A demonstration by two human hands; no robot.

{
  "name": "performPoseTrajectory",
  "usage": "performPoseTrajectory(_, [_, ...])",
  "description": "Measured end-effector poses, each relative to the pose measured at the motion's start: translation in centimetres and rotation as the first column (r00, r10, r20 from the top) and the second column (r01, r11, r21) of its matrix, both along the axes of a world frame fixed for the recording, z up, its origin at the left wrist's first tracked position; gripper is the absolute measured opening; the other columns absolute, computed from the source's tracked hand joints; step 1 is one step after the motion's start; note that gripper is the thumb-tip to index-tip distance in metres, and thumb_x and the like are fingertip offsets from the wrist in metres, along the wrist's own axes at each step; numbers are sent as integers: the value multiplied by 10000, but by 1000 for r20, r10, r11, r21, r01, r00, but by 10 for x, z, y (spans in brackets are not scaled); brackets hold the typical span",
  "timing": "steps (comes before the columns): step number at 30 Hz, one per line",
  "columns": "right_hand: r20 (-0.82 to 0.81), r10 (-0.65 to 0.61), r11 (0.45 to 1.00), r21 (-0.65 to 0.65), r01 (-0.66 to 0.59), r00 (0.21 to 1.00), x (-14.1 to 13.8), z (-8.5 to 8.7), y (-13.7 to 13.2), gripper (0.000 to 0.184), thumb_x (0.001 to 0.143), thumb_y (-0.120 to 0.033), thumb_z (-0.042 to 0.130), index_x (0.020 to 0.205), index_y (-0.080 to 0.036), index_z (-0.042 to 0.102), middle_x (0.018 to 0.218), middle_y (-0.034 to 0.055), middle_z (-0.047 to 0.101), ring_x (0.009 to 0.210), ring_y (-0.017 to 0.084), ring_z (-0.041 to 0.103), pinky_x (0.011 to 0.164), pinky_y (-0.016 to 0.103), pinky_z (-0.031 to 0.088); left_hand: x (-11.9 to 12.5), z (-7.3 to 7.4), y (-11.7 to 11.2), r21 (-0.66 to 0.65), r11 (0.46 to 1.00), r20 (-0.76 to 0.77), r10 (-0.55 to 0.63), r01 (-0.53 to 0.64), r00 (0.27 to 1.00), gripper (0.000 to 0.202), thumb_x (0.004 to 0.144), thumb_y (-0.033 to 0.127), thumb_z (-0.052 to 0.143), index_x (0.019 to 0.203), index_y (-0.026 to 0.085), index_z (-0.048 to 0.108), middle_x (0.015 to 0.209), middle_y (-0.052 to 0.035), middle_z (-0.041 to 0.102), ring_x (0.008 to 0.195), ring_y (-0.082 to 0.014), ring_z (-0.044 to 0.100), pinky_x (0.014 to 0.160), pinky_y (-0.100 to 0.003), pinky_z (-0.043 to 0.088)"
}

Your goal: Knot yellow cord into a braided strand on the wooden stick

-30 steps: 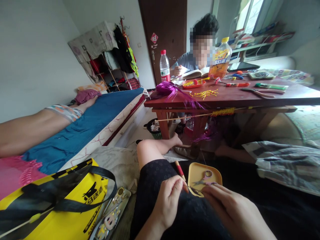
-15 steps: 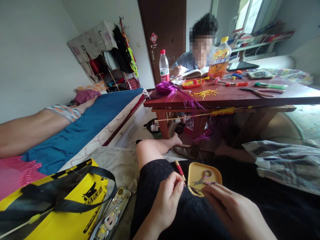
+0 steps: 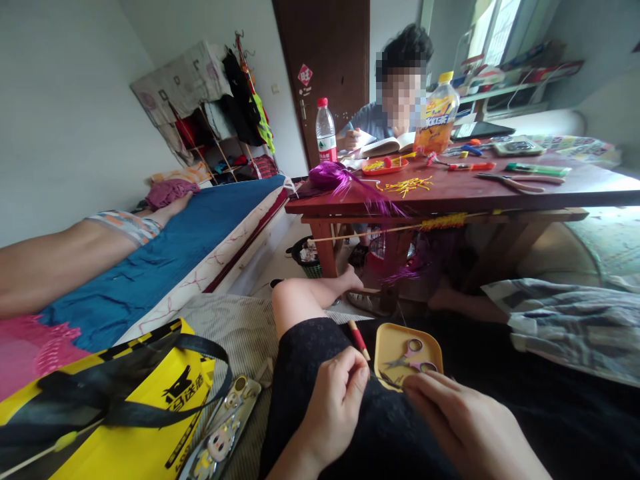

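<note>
Over the black cloth on my lap, my left hand [image 3: 336, 395] is closed in a pinch, thumb against bent forefinger. My right hand [image 3: 465, 412] faces it with fingers pressed together. A thin dark strand [image 3: 387, 381] stretches between the two sets of fingertips; its kind is too small to tell. Just beyond, a yellow tray [image 3: 390, 335] holds small scissors [image 3: 406, 363] with purplish handles, blades apart. A short red-wrapped stick with pale ends [image 3: 358, 339] lies left of the tray, near my left fingertips.
A yellow and black bag [image 3: 145, 400] and a phone in a decorated case [image 3: 223, 433] lie at left. Ahead, a red-brown table [image 3: 340, 198] bears purple strands [image 3: 333, 177], yellow pieces [image 3: 407, 187], pliers [image 3: 515, 181] and bottles. A person [image 3: 367, 117] writes behind it; another lies on the bed [image 3: 210, 220].
My right hand has shifted slightly, and more of the scissors' lower handle shows. Both hands keep their pinch. The whole view has moved a little.
</note>
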State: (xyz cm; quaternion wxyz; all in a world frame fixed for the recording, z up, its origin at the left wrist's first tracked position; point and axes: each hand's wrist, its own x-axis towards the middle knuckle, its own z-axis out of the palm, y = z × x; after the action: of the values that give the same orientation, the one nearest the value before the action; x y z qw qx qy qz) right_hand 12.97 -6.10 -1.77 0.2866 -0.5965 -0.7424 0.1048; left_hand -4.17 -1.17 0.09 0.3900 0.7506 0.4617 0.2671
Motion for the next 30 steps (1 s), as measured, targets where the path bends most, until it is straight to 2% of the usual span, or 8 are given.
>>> performPoseTrajectory(3, [-188,-19,979,-201,-20,982,-2,0,3,295,882,-325,348,719,-246,581,694,-5,657,596,144,625,539,204,474,0,0,0,51,999,0,-5,5,1000,192,879,244,388,713,176,457,634,35,451,593,-91,429,580,-189,312])
performPoseTrajectory(6, [-257,-7,958,-280,-68,966,-3,-1,5,288,875,-331,366,686,-244,565,633,-23,635,559,134,606,515,191,457,-1,-1,1,70,998,2,-9,8,1000,191,877,235,390,707,177,453,637,33,452,598,-92,435,586,-188,317])
performPoseTrajectory(13, [93,5,995,98,-14,996,-1,-9,0,295,882,-214,314,848,-246,606,813,28,674,621,146,642,481,190,458,-2,-5,3,39,999,17,1,-1,1000,196,880,253,386,712,180,454,633,36,445,593,-94,432,578,-191,318])
performPoseTrajectory(16, [-34,16,999,-51,-18,999,-1,-6,2,282,886,-256,330,805,-245,599,766,11,669,619,140,637,508,187,462,-2,-4,2,41,999,19,-7,6,1000,193,876,257,387,715,181,460,632,32,449,591,-100,433,574,-196,319])
performPoseTrajectory(19, [-258,13,961,-262,-83,966,-4,-2,5,281,879,-317,353,724,-236,572,668,-14,641,588,137,609,531,193,453,-1,0,1,44,999,3,-7,7,1000,203,874,255,384,703,181,466,631,25,454,593,-107,439,578,-201,322])
performPoseTrajectory(23, [-367,5,936,-325,-133,930,-3,0,8,290,874,-335,358,687,-218,546,648,-6,617,601,149,582,555,218,432,-1,3,3,39,999,-14,-2,3,1000,219,874,261,384,686,184,465,636,20,462,602,-113,447,590,-209,319])
performPoseTrajectory(26, [-273,-13,946,-316,-77,962,9,-9,19,279,875,-322,359,735,-217,577,702,5,635,630,154,591,588,239,432,-6,-1,10,2,999,-3,40,-40,999,226,870,284,386,678,187,458,607,29,440,571,-112,412,556,-217,296])
performPoseTrajectory(30, [-8,14,955,-297,-16,1000,24,-41,46,279,848,-245,387,699,-209,620,747,18,629,657,154,589,592,242,429,-14,-13,20,-79,986,64,152,-147,986,225,862,320,388,684,186,423,604,42,387,558,-105,349,535,-219,273])
